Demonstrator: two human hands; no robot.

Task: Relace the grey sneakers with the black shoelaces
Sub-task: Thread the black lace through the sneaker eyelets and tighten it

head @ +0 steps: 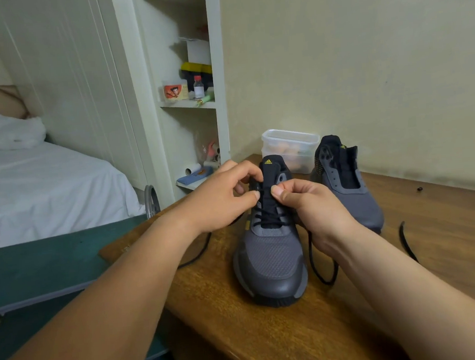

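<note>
Grey mesh meets black cord on a wooden bench (pixel 243 335). The near sneaker (pixel 271 259) stands with its toe at 6 o'clock, toward the person, and its tongue at 12, so its long axis runs straight away from the body. The black shoelace (pixel 270 219) already crosses the lower eyelets. Its free ends trail off the shoe at 8 o'clock and 4 o'clock, passing under the wrists.

Both hands work at the top of the lacing. The left hand (pixel 221 201) sits at the 9 o'clock side of the tongue and the right hand (pixel 309 205) at the 3 o'clock side. Each grip is narrow, thumb against forefinger, apparently pinching the lace where it leaves the last crossing.

One bare eyelet shows just past the right thumb, toward 12 o'clock. The next pass probably goes there, and the right hand is the nearer of the two.

A second sneaker (pixel 348 191) waits unlaced at 2 o'clock, in front of a plastic tub (pixel 290 144). A spare lace (pixel 408 243) lies loose on the bench at 3 o'clock.
</note>
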